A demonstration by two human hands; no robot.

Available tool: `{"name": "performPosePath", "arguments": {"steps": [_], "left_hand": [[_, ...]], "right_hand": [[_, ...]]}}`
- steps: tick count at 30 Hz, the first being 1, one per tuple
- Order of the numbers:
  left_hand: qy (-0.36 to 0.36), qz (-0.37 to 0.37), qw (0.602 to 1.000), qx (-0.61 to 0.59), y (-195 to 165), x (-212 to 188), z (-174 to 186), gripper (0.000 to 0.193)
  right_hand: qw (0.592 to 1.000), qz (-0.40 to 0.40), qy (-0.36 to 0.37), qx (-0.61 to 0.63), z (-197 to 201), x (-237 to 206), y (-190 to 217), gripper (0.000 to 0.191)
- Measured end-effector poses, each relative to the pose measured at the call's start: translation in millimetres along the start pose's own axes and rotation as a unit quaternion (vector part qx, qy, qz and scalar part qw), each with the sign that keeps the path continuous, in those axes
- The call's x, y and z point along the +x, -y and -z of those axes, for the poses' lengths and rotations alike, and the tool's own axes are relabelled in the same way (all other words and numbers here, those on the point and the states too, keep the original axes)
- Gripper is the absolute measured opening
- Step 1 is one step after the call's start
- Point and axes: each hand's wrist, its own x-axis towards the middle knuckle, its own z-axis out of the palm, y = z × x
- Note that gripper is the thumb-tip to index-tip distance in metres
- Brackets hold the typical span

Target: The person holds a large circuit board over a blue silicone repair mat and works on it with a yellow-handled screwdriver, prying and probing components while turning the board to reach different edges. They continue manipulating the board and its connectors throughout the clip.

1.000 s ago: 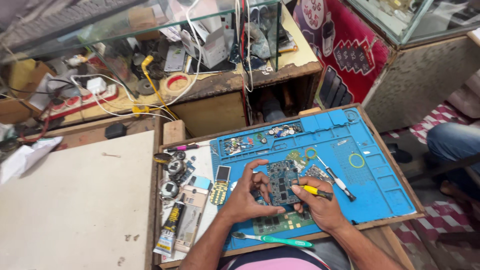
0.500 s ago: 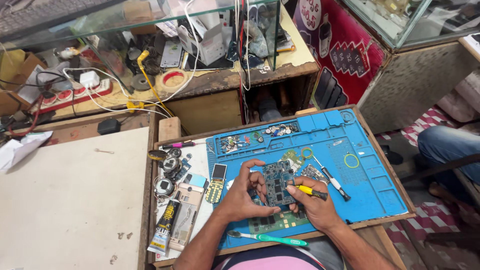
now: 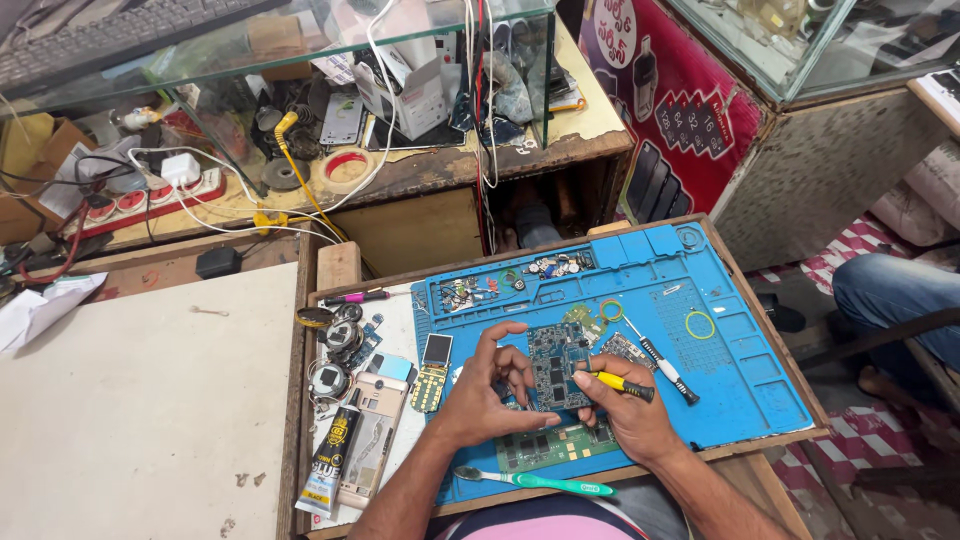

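Lower centre of frame: left hand (image 3: 480,395) curled, fingertips pinching the left edge of a dark blue phone circuit board (image 3: 556,365) that sits on the blue repair mat (image 3: 740,370). Right hand (image 3: 625,415) closed around a yellow-handled screwdriver (image 3: 622,384), its tip at the board's right edge. A second, green board (image 3: 545,445) lies on the mat just below the hands, partly covered by them.

Packages, labels and signs:
- Glue tube (image 3: 328,465), black and white with a blue label, lower left, lying lengthwise beside a gold phone body (image 3: 372,432).
- White carton (image 3: 415,95) under the glass counter, top centre.
- Red panel sign (image 3: 665,100) with phone pictures, upper right, on the side of the cabinet.
- Tape roll (image 3: 347,168), red inside, upper left-centre.

Also: a black-handled screwdriver (image 3: 662,362) just right of the hands, a green toothbrush (image 3: 535,483) along the mat's bottom edge, and a small keypad phone (image 3: 432,372) left of the left hand.
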Motion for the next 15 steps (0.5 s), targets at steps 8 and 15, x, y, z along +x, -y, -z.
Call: {"name": "performPosePath", "arguments": {"steps": [8, 15], "left_hand": [[0.021, 0.004, 1.000, 0.009, 4.3, 0.1, 0.6, 0.112], [0.029, 0.015, 0.999, 0.014, 0.9, 3.0, 0.1, 0.117]], "right_hand": [[0.999, 0.000, 0.007, -0.046, 0.0, 1.5, -0.3, 0.020], [0.999, -0.009, 0.012, -0.030, 0.4, 5.0, 1.5, 0.020]]}}
